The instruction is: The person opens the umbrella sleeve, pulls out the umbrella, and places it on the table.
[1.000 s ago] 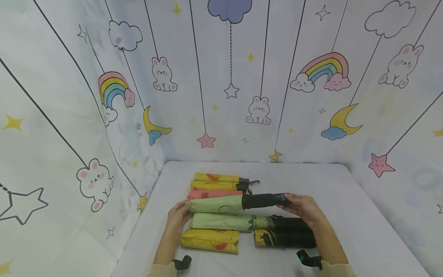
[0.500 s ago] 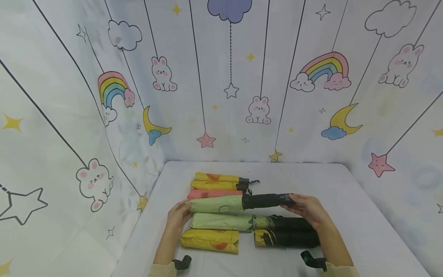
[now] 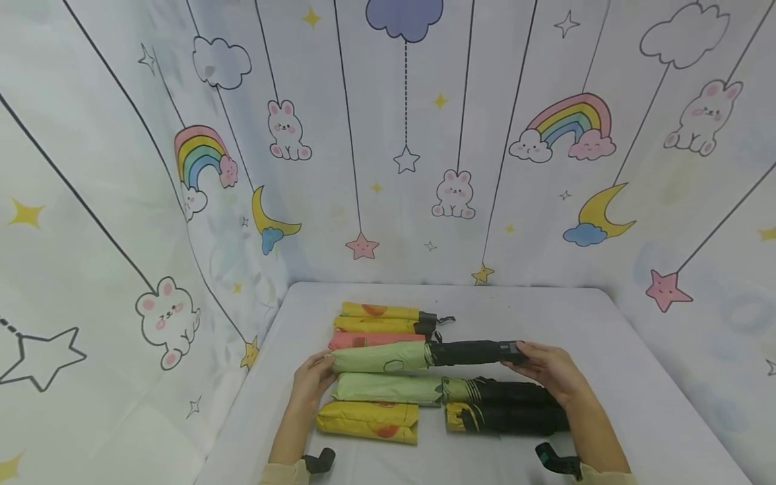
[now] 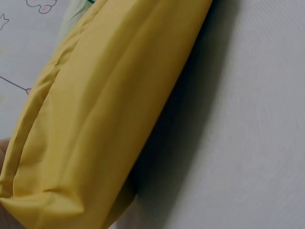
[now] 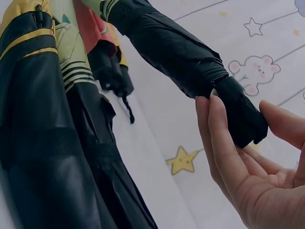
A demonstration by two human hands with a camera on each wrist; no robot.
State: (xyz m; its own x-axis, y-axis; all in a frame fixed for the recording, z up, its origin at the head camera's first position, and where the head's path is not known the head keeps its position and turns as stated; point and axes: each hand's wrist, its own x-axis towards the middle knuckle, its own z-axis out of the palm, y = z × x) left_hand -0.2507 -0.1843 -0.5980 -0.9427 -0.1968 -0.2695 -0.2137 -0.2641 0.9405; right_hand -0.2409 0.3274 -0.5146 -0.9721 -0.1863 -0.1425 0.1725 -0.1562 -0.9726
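1. A person's two bare hands hold one long bundle raised over a white table (image 3: 642, 397): a folded black umbrella (image 3: 467, 352) partly inside a pale green cover (image 3: 378, 357). It lies nearly level, green at the person's left, black at the right.
2. The left hand (image 3: 310, 378) grips the far left tip of the green cover. The left wrist view shows only a sliver of that hand, so its exact finger placement cannot be told.
3. The right hand (image 3: 553, 372) pinches the black end between thumb and fingers; the palm does not touch it.
4. Just below lie a second green cover (image 3: 388, 389) and a green-trimmed umbrella (image 3: 515, 391); nearest the person, a yellow cover (image 3: 368, 422) and a yellow-trimmed umbrella (image 3: 515, 418), apart.
5. Beyond the bundle are a red umbrella (image 3: 377, 339) and two yellow umbrellas (image 3: 377, 325), partly hidden.
6. Likely risk: the fingertip hold could slip off the smooth black end, dropping it onto the green-trimmed umbrella.
7. If the left grip were too loose, the thin cover could pull away or bunch up.
8. A tilt or sudden tug could knock the close-lying neighbours out of line.
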